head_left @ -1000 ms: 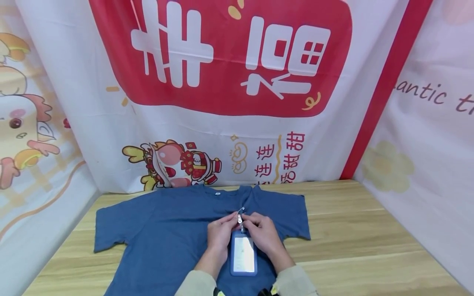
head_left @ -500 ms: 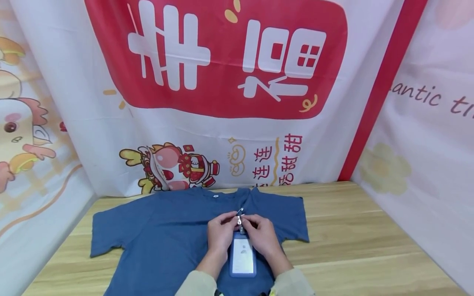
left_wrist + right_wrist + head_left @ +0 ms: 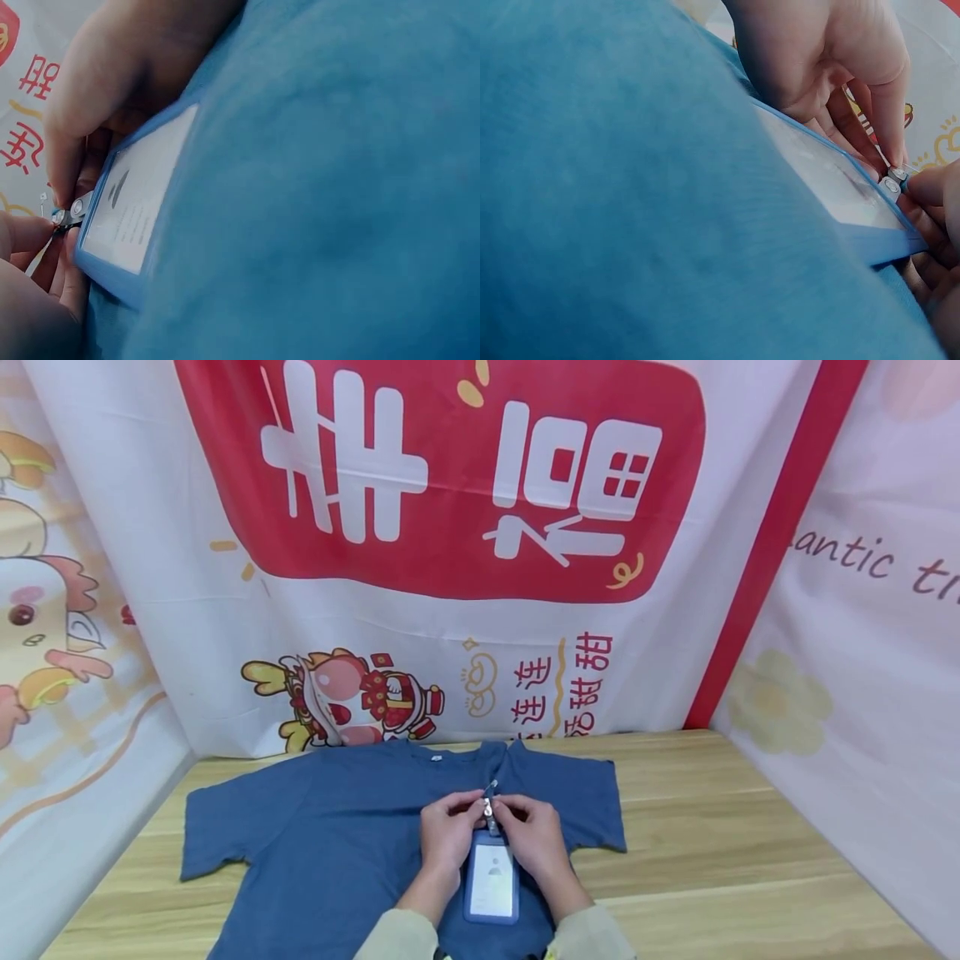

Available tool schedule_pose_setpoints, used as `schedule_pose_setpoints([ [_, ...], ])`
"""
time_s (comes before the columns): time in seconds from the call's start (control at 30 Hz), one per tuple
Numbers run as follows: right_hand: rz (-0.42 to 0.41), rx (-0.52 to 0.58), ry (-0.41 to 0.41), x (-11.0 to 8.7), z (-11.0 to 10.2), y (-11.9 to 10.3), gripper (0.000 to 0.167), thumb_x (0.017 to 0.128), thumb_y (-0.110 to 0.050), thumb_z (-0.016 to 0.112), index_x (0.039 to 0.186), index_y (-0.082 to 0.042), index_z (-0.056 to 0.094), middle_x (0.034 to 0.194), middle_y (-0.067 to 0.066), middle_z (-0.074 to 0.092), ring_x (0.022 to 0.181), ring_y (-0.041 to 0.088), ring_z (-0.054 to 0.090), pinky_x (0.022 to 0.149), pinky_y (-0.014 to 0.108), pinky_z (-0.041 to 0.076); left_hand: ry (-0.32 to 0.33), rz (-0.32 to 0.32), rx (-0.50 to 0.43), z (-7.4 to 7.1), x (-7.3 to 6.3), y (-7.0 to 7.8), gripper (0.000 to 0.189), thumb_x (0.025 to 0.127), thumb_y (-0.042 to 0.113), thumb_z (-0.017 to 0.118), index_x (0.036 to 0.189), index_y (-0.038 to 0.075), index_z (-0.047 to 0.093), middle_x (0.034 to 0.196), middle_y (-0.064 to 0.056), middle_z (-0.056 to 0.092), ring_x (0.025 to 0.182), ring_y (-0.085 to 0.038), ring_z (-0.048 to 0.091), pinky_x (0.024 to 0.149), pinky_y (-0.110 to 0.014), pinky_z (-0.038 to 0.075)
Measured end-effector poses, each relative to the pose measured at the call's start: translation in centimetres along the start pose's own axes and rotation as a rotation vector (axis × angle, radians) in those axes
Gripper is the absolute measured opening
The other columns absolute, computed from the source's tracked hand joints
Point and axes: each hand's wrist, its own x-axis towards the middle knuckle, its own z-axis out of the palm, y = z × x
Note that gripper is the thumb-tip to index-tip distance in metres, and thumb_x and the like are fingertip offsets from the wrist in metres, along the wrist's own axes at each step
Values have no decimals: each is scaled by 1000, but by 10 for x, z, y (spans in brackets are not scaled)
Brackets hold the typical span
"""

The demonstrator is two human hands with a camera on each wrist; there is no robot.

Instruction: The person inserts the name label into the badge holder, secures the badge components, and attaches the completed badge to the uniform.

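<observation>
A blue badge holder [image 3: 491,885] with a white card behind its clear window lies over the navy T-shirt [image 3: 330,843]. At its top is a small metal badge clip [image 3: 489,814] with round snaps. My left hand [image 3: 444,833] pinches the clip from the left, its thumb on the metal. From the right, my right hand [image 3: 536,837] pinches the same clip between thumb and curled fingers. A thin shiny end juts out beyond both hands, toward the shirt's collar. Close up, both thumbs meet at the snaps [image 3: 76,207]; fingers hide part of the clip.
The T-shirt is spread on a wooden table [image 3: 697,860], collar toward the back. A white cloth backdrop [image 3: 420,610] with red print rises behind the table. Printed cloth also hangs at the left [image 3: 67,760] and right [image 3: 862,693] sides.
The view has shifted slightly. Both hands stay at the clip with only small finger movements, and the clip's shiny upper end has tilted a little.
</observation>
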Motion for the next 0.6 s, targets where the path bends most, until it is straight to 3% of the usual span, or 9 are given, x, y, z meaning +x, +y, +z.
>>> schedule_pose_setpoints([
  [0.33,-22,6,1,0,0,-1,18,105,-25,72,113,-15,85,109,3,83,98,14,72,84,32,59,77,236,250,4,-3,6,11,96,1,78,104,2,85,99,-12,78,86,-18,74,68,-20,62],
  [0.6,-22,14,-18,1,0,0,18,106,-21,70,114,-13,84,111,5,82,99,15,71,84,31,59,102,228,228,6,-2,4,19,96,-3,75,112,1,83,96,-12,80,82,-17,74,68,-20,61],
])
